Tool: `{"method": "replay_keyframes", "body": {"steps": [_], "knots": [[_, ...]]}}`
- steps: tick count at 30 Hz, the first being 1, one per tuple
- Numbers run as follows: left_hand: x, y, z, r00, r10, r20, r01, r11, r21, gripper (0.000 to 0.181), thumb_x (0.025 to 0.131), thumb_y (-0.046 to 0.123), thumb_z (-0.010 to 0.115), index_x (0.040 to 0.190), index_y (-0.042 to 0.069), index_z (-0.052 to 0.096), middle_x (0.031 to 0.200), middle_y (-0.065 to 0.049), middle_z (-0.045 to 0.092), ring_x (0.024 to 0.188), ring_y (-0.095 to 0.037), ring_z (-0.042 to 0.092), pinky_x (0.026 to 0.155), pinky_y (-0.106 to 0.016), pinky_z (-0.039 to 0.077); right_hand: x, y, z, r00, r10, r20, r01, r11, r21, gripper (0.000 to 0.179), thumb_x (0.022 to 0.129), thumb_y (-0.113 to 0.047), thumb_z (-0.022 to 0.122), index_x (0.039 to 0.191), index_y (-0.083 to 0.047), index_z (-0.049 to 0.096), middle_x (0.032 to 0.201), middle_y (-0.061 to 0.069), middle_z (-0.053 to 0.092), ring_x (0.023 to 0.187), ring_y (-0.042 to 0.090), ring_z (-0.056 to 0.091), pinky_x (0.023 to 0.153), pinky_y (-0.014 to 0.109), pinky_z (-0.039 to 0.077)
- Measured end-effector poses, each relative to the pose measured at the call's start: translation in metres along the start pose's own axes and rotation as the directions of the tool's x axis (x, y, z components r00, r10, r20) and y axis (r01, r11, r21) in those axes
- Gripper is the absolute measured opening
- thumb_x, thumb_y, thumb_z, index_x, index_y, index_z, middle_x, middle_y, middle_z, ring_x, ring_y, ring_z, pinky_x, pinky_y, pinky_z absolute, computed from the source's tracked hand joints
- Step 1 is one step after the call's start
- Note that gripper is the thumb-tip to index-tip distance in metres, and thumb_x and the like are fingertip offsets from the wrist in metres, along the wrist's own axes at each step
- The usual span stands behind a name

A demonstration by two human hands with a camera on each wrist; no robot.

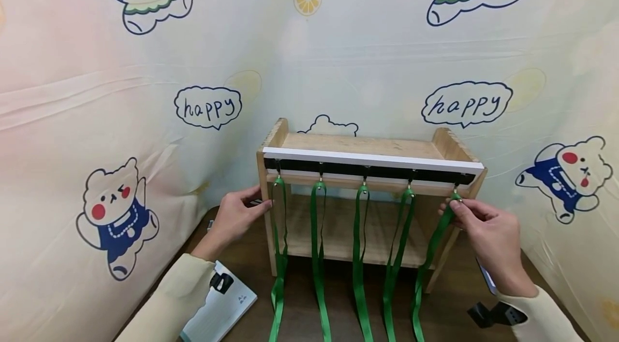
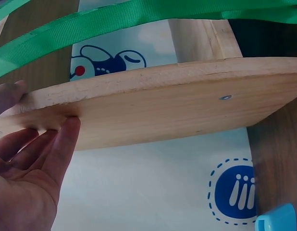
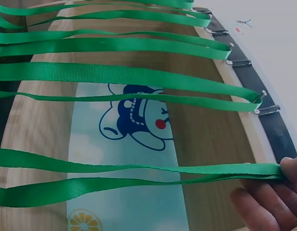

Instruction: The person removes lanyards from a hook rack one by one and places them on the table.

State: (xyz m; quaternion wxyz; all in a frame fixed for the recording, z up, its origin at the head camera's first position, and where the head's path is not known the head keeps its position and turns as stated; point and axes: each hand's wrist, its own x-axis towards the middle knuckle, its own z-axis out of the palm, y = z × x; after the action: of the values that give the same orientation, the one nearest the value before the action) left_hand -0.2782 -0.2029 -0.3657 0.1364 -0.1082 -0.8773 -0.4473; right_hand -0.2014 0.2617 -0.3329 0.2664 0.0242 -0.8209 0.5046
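A small wooden shelf (image 1: 358,143) stands on the table, with a white-and-black strip (image 1: 338,168) along its upper front edge. Several green ribbons (image 1: 360,245) hang in loops from metal hooks on that strip. My left hand (image 1: 237,218) grips the shelf's left side panel (image 2: 163,108), thumb at the front edge and fingers against the outer face. At the far right hook, my right hand (image 1: 488,232) pinches the top of the last green ribbon (image 1: 435,240) between thumb and fingers. In the right wrist view, the thumb hides that ribbon's upper end (image 3: 264,170).
A notepad (image 1: 220,304) lies on the brown table (image 1: 300,299) under my left forearm. A light blue object (image 2: 278,219) shows at the corner of the left wrist view. Printed cloth (image 1: 367,62) with cartoon bears surrounds the table at the back and sides.
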Motion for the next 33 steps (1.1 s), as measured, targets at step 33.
{"method": "replay_keyframes", "body": {"steps": [33], "knots": [[0.000,0.001,-0.001,1.000,0.018,0.014,-0.017,1.000,-0.021,0.056,0.094,0.037,0.073,0.144,0.017,0.059,0.122,-0.011,0.074,0.103,-0.025,0.072,0.082,-0.037,0.063,-0.038,0.022,-0.023,0.999,-0.053,-0.009,0.053,0.999,0.000,0.022,0.098,-0.005,0.065,0.108,0.013,0.071,0.087,-0.028,0.074,0.075,-0.003,0.074,0.066,0.015,0.059]]}}
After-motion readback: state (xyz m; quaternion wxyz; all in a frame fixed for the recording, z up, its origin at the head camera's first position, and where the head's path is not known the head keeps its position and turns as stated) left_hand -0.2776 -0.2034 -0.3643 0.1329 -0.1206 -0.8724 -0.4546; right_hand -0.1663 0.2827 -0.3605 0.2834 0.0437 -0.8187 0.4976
